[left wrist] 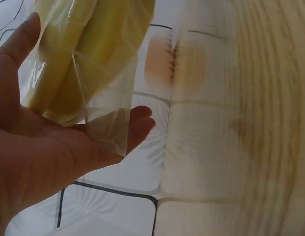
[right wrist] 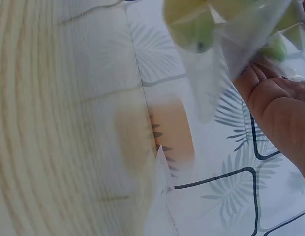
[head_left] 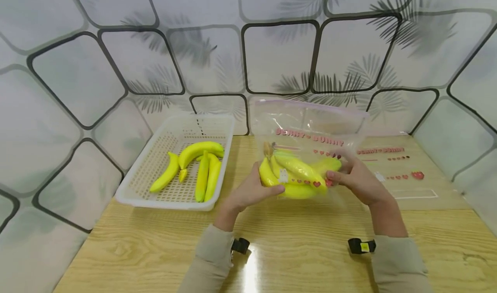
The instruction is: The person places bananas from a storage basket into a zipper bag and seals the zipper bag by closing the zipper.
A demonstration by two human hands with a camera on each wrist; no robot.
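Both hands hold a clear plastic zip bag (head_left: 310, 124) printed with pink lettering, with several yellow bananas (head_left: 299, 168) inside. Its pale purple top edge faces up. My left hand (head_left: 252, 191) supports the bag's left lower side, thumb across the front; in the left wrist view, the left hand (left wrist: 49, 142) cups the lower part of the bag around the bananas (left wrist: 88, 59). My right hand (head_left: 361, 181) grips the right side, its thumb on the front and its other fingers hidden. In the right wrist view, the right hand (right wrist: 280, 98) holds the plastic beside the fruit.
At left on the wooden table (head_left: 155, 250) stands a white perforated basket (head_left: 133, 189) with several bananas (head_left: 202, 155) in it. Another clear printed bag (head_left: 419, 193) lies flat at the right, partly behind the right hand. A patterned wall covering (head_left: 283, 60) encloses the back and sides.
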